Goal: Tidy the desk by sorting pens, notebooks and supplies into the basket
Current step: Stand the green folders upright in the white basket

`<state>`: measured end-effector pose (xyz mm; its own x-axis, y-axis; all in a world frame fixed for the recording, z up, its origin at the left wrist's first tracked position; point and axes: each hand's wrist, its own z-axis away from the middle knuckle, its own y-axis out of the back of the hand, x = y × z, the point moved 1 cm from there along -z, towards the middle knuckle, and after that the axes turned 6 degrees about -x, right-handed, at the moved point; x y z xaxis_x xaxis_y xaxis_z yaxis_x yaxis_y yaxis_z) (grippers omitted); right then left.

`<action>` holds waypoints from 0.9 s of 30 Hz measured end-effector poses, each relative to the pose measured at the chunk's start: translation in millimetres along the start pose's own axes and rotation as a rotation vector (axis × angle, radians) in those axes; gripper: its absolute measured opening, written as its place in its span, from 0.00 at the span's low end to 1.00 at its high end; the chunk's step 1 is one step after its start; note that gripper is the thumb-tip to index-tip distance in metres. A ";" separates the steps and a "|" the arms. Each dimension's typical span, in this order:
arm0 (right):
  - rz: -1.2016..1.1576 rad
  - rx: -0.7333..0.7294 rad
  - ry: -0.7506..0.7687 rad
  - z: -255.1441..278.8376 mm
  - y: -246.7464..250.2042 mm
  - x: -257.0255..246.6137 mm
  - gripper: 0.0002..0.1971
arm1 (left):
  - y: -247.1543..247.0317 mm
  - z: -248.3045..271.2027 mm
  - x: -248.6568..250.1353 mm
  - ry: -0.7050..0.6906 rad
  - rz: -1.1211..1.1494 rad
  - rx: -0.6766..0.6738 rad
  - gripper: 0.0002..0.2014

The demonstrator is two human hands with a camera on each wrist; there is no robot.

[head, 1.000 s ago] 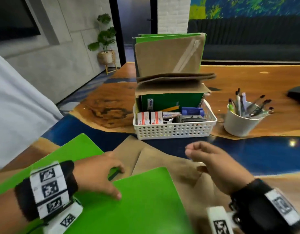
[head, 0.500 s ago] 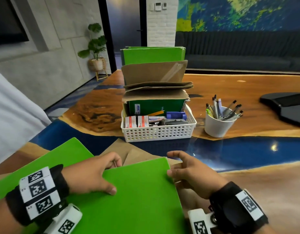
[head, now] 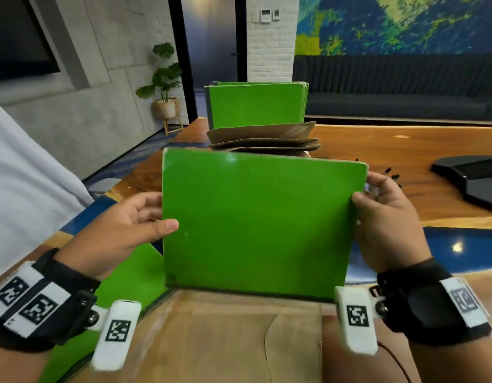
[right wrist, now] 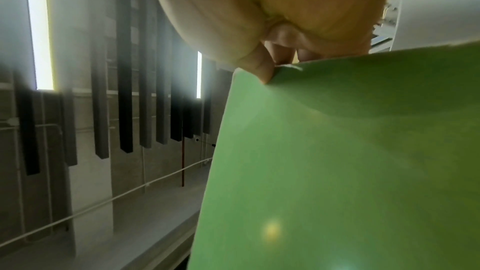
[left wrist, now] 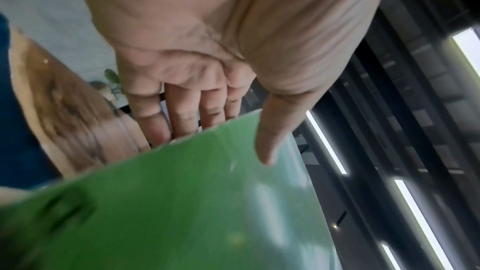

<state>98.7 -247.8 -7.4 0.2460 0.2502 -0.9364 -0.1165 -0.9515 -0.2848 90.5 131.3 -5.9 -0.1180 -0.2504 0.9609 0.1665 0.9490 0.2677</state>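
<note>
I hold a green notebook (head: 255, 222) upright above the desk, cover facing me. My left hand (head: 145, 217) pinches its left edge, thumb on the front and fingers behind; the left wrist view shows the thumb across the green notebook (left wrist: 207, 202). My right hand (head: 377, 208) pinches the right edge the same way, also seen against the green notebook (right wrist: 337, 161) in the right wrist view. Behind it stand another green notebook (head: 255, 106) and brown envelopes (head: 264, 136); the basket below them is hidden. A second green notebook (head: 128, 277) lies flat at lower left.
Brown envelopes (head: 239, 341) lie on the desk under my wrists. Black pen tips (head: 391, 174) peek out past my right hand. A black flat object (head: 471, 178) sits at the far right. White cloth (head: 23, 194) is at my left.
The green notebook lay flat under both hands; both hands have now taken its side edges and raised it upright, hiding the basket and the pen cup.
</note>
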 end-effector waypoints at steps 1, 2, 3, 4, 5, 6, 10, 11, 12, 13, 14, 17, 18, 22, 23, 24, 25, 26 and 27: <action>-0.006 0.015 0.041 -3.6 -3.6 -1.4 0.17 | -4.4 0.6 -0.9 0.009 0.039 -0.040 0.37; -0.011 0.025 0.066 -7.0 -7.8 -2.8 0.18 | -8.0 0.2 -1.0 0.003 0.049 -0.049 0.27; -0.015 0.035 0.079 -10.1 -12.1 -3.7 0.18 | -9.4 -1.0 1.0 -0.016 0.050 -0.016 0.21; -0.019 0.033 0.084 -13.5 -16.3 -4.8 0.18 | -7.2 -3.5 1.7 -0.040 0.040 0.032 0.21; -0.017 0.015 0.083 -17.7 -20.4 -5.6 0.17 | -3.3 -6.6 4.5 -0.078 0.044 0.091 0.22; 0.011 -0.020 0.076 -22.6 -24.6 -6.1 0.17 | 1.6 -9.4 10.8 -0.122 0.041 0.154 0.22; 0.524 -0.198 0.020 -53.9 -37.3 -3.6 0.13 | 38.3 -25.3 52.5 -0.295 -0.147 0.361 0.19; 0.704 -0.242 0.027 -63.5 -40.1 -2.6 0.12 | 49.0 -31.2 64.5 -0.319 -0.228 0.388 0.18; 0.888 -0.304 0.036 -73.1 -43.8 -1.3 0.11 | 58.3 -37.8 76.5 -0.326 -0.309 0.409 0.17; 1.068 -0.380 0.038 -82.9 -48.7 0.4 0.12 | 65.4 -44.6 88.1 -0.333 -0.386 0.423 0.17; 1.242 -0.455 0.037 -91.9 -55.1 1.3 0.13 | 70.0 -51.4 99.0 -0.350 -0.449 0.432 0.18; 1.557 -0.539 0.071 -123.8 -68.7 3.7 0.21 | 66.6 -71.2 136.3 -0.433 -0.585 0.463 0.18; 1.607 -0.531 0.092 -136.1 -71.8 4.2 0.23 | 64.6 -79.6 148.5 -0.455 -0.611 0.476 0.19; 1.671 -0.436 0.138 -171.4 -79.4 4.2 0.32 | 59.2 -105.9 182.7 -0.520 -0.699 0.578 0.19; 1.667 -0.411 0.150 -178.8 -80.4 4.2 0.34 | 58.9 -110.0 188.7 -0.545 -0.701 0.597 0.18; 1.663 -0.385 0.161 -185.1 -81.5 4.0 0.37 | 60.2 -116.2 192.8 -0.551 -0.692 0.615 0.18; 1.653 -0.354 0.172 -192.3 -81.5 5.5 0.40 | 68.1 -126.0 195.5 -0.556 -0.670 0.642 0.18; 1.640 -0.325 0.162 -199.0 -81.1 6.9 0.44 | 75.5 -132.0 197.9 -0.533 -0.651 0.681 0.17; 1.615 -0.299 0.138 -206.0 -79.6 8.7 0.48 | 85.8 -139.1 199.8 -0.531 -0.618 0.733 0.17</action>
<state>308.4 -206.8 49.3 0.1423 -0.9738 -0.1776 -0.1474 -0.1983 0.9690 217.4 136.0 218.8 -0.4171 -0.7749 0.4749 -0.6684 0.6156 0.4175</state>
